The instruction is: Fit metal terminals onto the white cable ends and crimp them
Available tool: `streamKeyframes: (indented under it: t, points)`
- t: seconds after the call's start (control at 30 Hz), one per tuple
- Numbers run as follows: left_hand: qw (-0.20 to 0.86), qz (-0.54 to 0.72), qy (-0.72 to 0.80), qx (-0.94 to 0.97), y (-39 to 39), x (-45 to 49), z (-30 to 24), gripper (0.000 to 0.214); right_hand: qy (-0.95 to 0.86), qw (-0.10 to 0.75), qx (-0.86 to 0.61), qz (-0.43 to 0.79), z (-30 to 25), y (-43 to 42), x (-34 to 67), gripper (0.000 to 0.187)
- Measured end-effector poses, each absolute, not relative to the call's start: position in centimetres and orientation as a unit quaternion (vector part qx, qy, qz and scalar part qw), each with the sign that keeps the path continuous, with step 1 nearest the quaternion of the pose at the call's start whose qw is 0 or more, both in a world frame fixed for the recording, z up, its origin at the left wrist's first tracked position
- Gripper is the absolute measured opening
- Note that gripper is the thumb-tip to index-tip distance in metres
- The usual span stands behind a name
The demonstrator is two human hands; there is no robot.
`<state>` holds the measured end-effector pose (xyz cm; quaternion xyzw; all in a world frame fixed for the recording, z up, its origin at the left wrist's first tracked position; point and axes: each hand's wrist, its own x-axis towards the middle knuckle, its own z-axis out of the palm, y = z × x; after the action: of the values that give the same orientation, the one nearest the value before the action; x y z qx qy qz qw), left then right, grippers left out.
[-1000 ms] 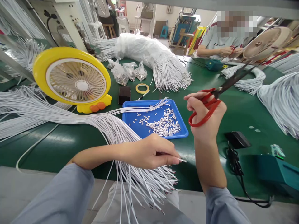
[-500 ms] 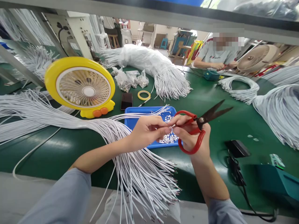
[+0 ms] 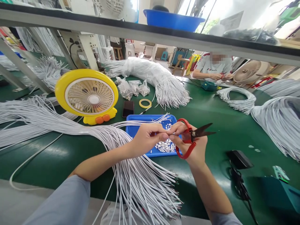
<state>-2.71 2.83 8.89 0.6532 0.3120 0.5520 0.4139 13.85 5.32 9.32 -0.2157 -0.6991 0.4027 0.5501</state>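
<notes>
My left hand (image 3: 148, 140) is closed in a pinch over the blue tray (image 3: 140, 118); what its fingertips hold is hidden. Fingertip to fingertip with it is my right hand (image 3: 195, 150), thumb and forefinger pinched together. Hooked in that right hand are red-handled scissors (image 3: 193, 133), dark blades slightly apart and pointing right. Small shiny metal pieces (image 3: 166, 146) lie loose in the tray below. A thick bundle of white cables (image 3: 138, 172) passes under my left forearm, its cut ends fanned toward the table's front edge. A few cables lie across the tray.
A yellow fan (image 3: 86, 97) stands at left. Behind the tray are a phone (image 3: 128, 109), a tape roll (image 3: 145, 103) and bagged metal parts (image 3: 127, 90). A black adapter (image 3: 239, 158) and coiled cables (image 3: 278, 122) lie right. Across the table, a person (image 3: 212, 68) works.
The view has tilted up, showing more of the overhead shelf. My right hand has turned slightly, and the scissor blades are closer together and nearer my left hand. Both hands remain pinched together.
</notes>
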Motion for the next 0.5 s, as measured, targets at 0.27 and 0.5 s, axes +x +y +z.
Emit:
streamKeyframes:
  t: [0.27, 0.5]
  points:
    - [0.496, 0.434, 0.279, 0.699, 3.4, -4.0, 10.0, 0.037, -0.743, 0.539, -0.193, 0.347, 9.9, 5.6, 14.0, 0.026]
    - [0.502, 0.475, 0.31, 0.653, 3.6, -3.7, 9.7, 0.033, -0.679, 0.604, -0.251, 0.332, 9.6, 6.0, 14.1, 0.024]
